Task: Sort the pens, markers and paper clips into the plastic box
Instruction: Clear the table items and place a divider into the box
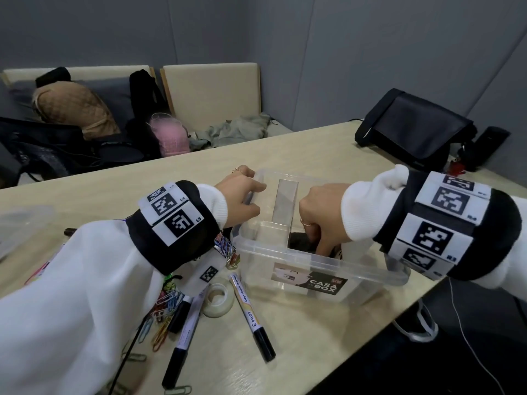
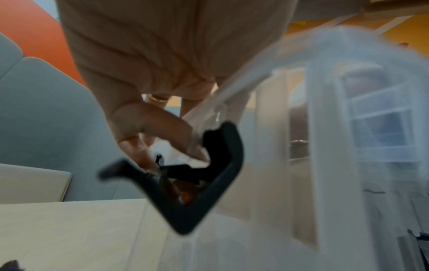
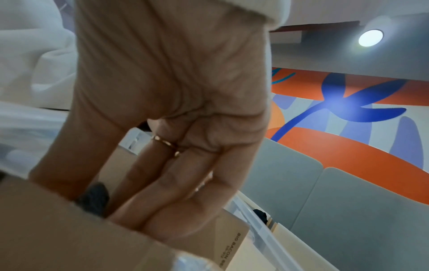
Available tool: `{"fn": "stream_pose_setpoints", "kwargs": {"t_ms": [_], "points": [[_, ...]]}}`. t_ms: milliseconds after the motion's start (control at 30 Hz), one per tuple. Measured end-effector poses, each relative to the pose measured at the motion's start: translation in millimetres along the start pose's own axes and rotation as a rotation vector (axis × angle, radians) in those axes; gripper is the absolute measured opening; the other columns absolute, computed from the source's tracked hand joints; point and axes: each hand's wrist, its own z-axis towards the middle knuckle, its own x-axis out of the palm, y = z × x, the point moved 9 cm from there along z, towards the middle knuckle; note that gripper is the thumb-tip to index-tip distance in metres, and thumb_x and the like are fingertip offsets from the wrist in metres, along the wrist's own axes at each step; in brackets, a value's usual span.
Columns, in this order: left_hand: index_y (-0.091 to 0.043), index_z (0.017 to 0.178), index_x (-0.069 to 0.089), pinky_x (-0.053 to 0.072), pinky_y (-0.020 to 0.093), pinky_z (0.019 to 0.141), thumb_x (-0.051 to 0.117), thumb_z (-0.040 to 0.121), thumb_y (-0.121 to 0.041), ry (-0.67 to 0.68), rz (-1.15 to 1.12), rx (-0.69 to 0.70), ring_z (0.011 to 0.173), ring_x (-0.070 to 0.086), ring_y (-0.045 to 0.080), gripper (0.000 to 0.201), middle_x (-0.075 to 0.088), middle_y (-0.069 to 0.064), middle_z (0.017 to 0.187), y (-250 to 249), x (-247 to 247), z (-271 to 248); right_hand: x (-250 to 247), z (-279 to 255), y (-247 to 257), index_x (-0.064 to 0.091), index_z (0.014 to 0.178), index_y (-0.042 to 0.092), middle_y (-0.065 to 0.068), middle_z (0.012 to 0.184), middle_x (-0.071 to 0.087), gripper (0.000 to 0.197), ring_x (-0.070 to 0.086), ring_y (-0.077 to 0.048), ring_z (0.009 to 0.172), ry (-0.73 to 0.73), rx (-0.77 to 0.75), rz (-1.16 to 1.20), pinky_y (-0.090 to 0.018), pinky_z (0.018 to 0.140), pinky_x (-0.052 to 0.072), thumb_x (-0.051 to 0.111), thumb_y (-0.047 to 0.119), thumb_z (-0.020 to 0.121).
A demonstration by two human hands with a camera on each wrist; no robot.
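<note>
A clear plastic box (image 1: pixel 285 253) with upright dividers stands mid-table. My left hand (image 1: pixel 255 198) grips its far left rim, fingers curled over the edge; the left wrist view shows the same hold, left hand (image 2: pixel 150 132) on the box rim (image 2: pixel 243 77). My right hand (image 1: pixel 318 238) reaches down into the right compartment. There a dark-capped marker (image 1: pixel 301 240) sits between thumb and fingers, seen in the right wrist view as a dark end (image 3: pixel 92 198) by the right hand (image 3: pixel 162 174). Two markers (image 1: pixel 252 309) (image 1: pixel 185 332) and coloured paper clips (image 1: pixel 165 306) lie on the table, front left.
A roll of clear tape (image 1: pixel 218 297) sits between the loose markers. A black bag (image 1: pixel 413 129) lies at the table's far right. A translucent lid-like sheet (image 1: pixel 22 223) is at the left edge. The table's right edge runs just behind the box. A brown card (image 3: pixel 69 229) lies under my right fingers.
</note>
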Motion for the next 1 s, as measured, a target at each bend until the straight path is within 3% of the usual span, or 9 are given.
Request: {"fn": "stream_pose_setpoints", "kwargs": {"t_ms": [133, 333, 433, 500, 533, 633, 800, 900, 1000], "points": [[-0.014, 0.140, 0.044, 0.031, 0.021, 0.095, 0.056, 0.089, -0.014, 0.000, 0.000, 0.003, 0.131, 0.035, 0.022, 0.053, 0.027, 0.010, 0.147, 0, 1, 1, 7, 6, 5, 0.068, 0.094, 0.014, 0.004, 0.066, 0.049, 0.017, 0.051, -0.019, 0.068, 0.029, 0.000, -0.131, -0.019, 0.051, 0.035, 0.068, 0.028, 0.085], [-0.012, 0.139, 0.045, 0.031, 0.021, 0.094, 0.056, 0.088, -0.013, -0.009, -0.011, 0.007, 0.133, 0.033, 0.022, 0.052, 0.027, 0.013, 0.145, 2, 2, 1, 20, 14, 6, 0.065, 0.120, 0.013, -0.004, 0.109, 0.065, 0.029, 0.049, -0.018, 0.076, 0.113, 0.000, -0.188, -0.019, 0.045, 0.028, 0.057, 0.014, 0.092], [-0.010, 0.137, 0.048, 0.031, 0.021, 0.094, 0.056, 0.087, -0.011, -0.014, -0.024, 0.020, 0.135, 0.030, 0.022, 0.051, 0.028, 0.016, 0.144, 2, 4, 3, 31, 13, 9, 0.061, 0.125, 0.010, -0.006, 0.106, 0.064, 0.032, 0.046, -0.019, 0.067, 0.192, -0.022, -0.275, -0.021, 0.047, 0.027, 0.050, 0.010, 0.095], [-0.011, 0.138, 0.046, 0.031, 0.021, 0.095, 0.056, 0.087, -0.011, -0.026, -0.034, 0.022, 0.136, 0.030, 0.022, 0.053, 0.027, 0.015, 0.145, 3, 4, 3, 39, 12, 14, 0.054, 0.130, 0.009, -0.008, 0.108, 0.062, 0.033, 0.055, -0.022, 0.079, 0.250, -0.063, -0.377, -0.020, 0.059, 0.038, 0.047, 0.012, 0.098], [-0.012, 0.139, 0.045, 0.030, 0.021, 0.095, 0.056, 0.087, -0.011, -0.031, -0.039, 0.020, 0.136, 0.030, 0.022, 0.053, 0.027, 0.015, 0.146, 4, 4, 3, 44, 10, 16, 0.051, 0.134, 0.010, -0.009, 0.119, 0.060, 0.035, 0.058, -0.024, 0.098, 0.281, -0.086, -0.420, -0.022, 0.071, 0.040, 0.045, 0.013, 0.099], [-0.014, 0.140, 0.044, 0.028, 0.022, 0.098, 0.054, 0.088, -0.011, -0.039, -0.045, 0.028, 0.138, 0.028, 0.021, 0.053, 0.026, 0.014, 0.147, 5, 5, 4, 57, 11, 15, 0.045, 0.139, 0.011, -0.007, 0.139, 0.049, 0.038, 0.048, -0.024, 0.125, 0.336, -0.137, -0.442, -0.028, 0.094, 0.037, 0.039, 0.015, 0.102], [-0.025, 0.142, 0.040, 0.031, 0.024, 0.100, 0.053, 0.094, -0.029, -0.046, -0.090, 0.076, 0.130, 0.038, 0.019, 0.050, 0.032, 0.008, 0.147, 6, 4, 3, 43, 11, 8, 0.056, 0.133, 0.016, -0.003, 0.125, 0.061, 0.036, 0.055, -0.019, 0.113, 0.229, -0.147, -0.214, -0.026, 0.087, 0.038, 0.038, 0.022, 0.101], [-0.037, 0.142, 0.037, 0.051, 0.025, 0.080, 0.049, 0.094, -0.040, -0.044, -0.301, 0.093, 0.091, 0.058, 0.012, 0.049, 0.048, -0.004, 0.136, 11, -13, 3, 17, 6, -3, 0.066, 0.122, 0.020, 0.001, 0.110, 0.070, 0.032, 0.060, -0.014, 0.097, 0.028, -0.149, 0.027, -0.023, 0.083, 0.045, 0.047, 0.032, 0.098], [-0.026, 0.132, 0.051, 0.059, 0.030, 0.057, 0.049, 0.096, -0.028, -0.100, -0.526, 0.014, 0.090, 0.065, 0.021, 0.036, 0.061, 0.002, 0.116, 35, -33, 5, 3, -7, -8, 0.071, 0.097, 0.012, 0.000, 0.086, 0.070, 0.041, 0.058, -0.012, 0.072, -0.114, -0.171, 0.187, -0.030, 0.079, 0.050, 0.046, 0.045, 0.097]]}}
